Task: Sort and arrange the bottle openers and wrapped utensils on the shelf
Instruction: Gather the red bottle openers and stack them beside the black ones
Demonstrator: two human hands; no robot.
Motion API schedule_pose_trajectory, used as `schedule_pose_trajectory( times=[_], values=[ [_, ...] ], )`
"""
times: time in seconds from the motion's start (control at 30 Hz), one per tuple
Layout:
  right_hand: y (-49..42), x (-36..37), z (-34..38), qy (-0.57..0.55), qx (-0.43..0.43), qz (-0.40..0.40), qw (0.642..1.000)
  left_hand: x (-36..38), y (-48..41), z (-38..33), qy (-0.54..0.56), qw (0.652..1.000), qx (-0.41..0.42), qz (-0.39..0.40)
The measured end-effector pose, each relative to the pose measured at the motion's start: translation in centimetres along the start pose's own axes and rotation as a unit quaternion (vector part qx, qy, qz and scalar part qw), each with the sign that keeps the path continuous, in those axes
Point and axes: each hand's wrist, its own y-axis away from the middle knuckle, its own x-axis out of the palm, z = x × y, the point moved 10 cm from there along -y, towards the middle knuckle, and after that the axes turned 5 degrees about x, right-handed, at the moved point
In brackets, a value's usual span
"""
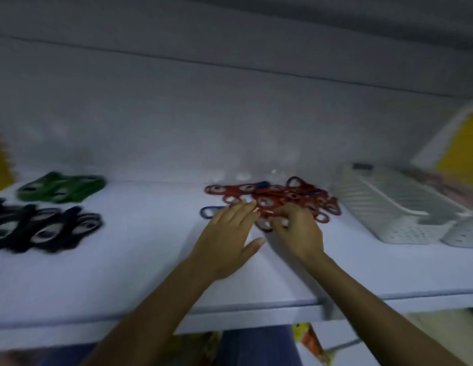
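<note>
black openers (45,229) cropped left, basket (404,235) contents blurred

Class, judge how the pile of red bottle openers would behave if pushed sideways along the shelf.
The red bottle openers would probably scatter rather than move together: they lie loosely overlapped. Being flat, they should slide on the white shelf, not roll. Their loops may snag.

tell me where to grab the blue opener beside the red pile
Probably pinch the blue opener by its loop end, coming from the left: it lies flat on the shelf, that end is clear, while the red pile crowds its right.
</note>
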Motion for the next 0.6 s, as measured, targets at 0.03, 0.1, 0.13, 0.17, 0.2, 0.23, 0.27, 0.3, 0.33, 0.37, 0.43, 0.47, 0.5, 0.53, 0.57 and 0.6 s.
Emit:
schedule_pose_trajectory(
  times=[0.03, 0.1, 0.13, 0.17, 0.2, 0.23, 0.27, 0.3, 0.33, 0.37, 0.43, 0.47, 0.5, 0.53, 0.57, 0.6],
  values=[
    [-0.2, -0.5, -1.1, 0.002, -0.001, 0.003, 1.0, 0.9, -1.1, -0.7, 0.024, 1.0, -0.002, -0.002],
    [-0.4, -0.4, -2.1, -0.012, -0.012, 0.028, 0.999, 2.4, -2.3, -0.9, 0.066, 0.998, -0.021, -0.004],
    [-0.3, 0.0, -2.4, -0.01, -0.019, 0.043, 0.999, 2.9, -2.4, -0.5, 0.087, 0.996, -0.036, -0.006],
    [-0.2, 0.7, -2.6, 0.01, -0.027, 0.055, 0.998, 3.2, -2.3, 0.1, 0.107, 0.993, -0.051, -0.01],
    [0.0, 1.3, -2.6, 0.048, -0.035, 0.057, 0.997, 3.1, -2.2, 0.7, 0.124, 0.99, -0.066, -0.019],
    [0.0, 1.8, -2.6, 0.092, -0.045, 0.049, 0.994, 3.0, -1.8, 1.3, 0.14, 0.986, -0.083, -0.029],
    [0.1, 2.0, -2.4, 0.122, -0.056, 0.033, 0.99, 2.8, -1.6, 1.9, 0.155, 0.982, -0.101, -0.039],
    [0.0, 2.0, -2.0, 0.135, -0.071, 0.016, 0.988, 2.6, -1.3, 2.3, 0.166, 0.978, -0.117, -0.047],
    [-0.1, 2.0, -1.5, 0.145, -0.09, 0.005, 0.985, 2.5, -1.1, 2.6, 0.17, 0.976, -0.13, -0.051],
    [0.0, 2.2, -0.9, 0.159, -0.116, -0.003, 0.98, 2.5, -1.1, 2.8, 0.168, 0.975, -0.14, -0.05],
    [0.3, 2.3, 0.1, 0.172, -0.157, -0.024, 0.972, 2.5, -1.0, 3.1, 0.166, 0.972, -0.158, -0.052],
    [0.4, 2.3, 0.4, 0.163, -0.165, -0.034, 0.972, 2.5, -0.9, 3.4, 0.169, 0.97, -0.168, -0.056],
    [0.4, 2.2, 0.6, 0.152, -0.172, -0.042, 0.972, 2.6, -0.9, 3.6, 0.173, 0.967, -0.178, -0.055],
    [0.5, 2.2, 0.8, 0.142, -0.18, -0.039, 0.973, 2.9, -0.8, 3.8, 0.176, 0.965, -0.187, -0.048],
    [0.5, 2.3, 0.8, 0.127, -0.185, -0.032, 0.974, 3.2, -0.8, 4.0, 0.176, 0.964, -0.194, -0.036],
    [0.4, 2.4, 0.8, 0.11, -0.182, -0.019, 0.977, 3.6, -0.8, 4.2, 0.177, 0.964, -0.198, -0.027]
  ],
)
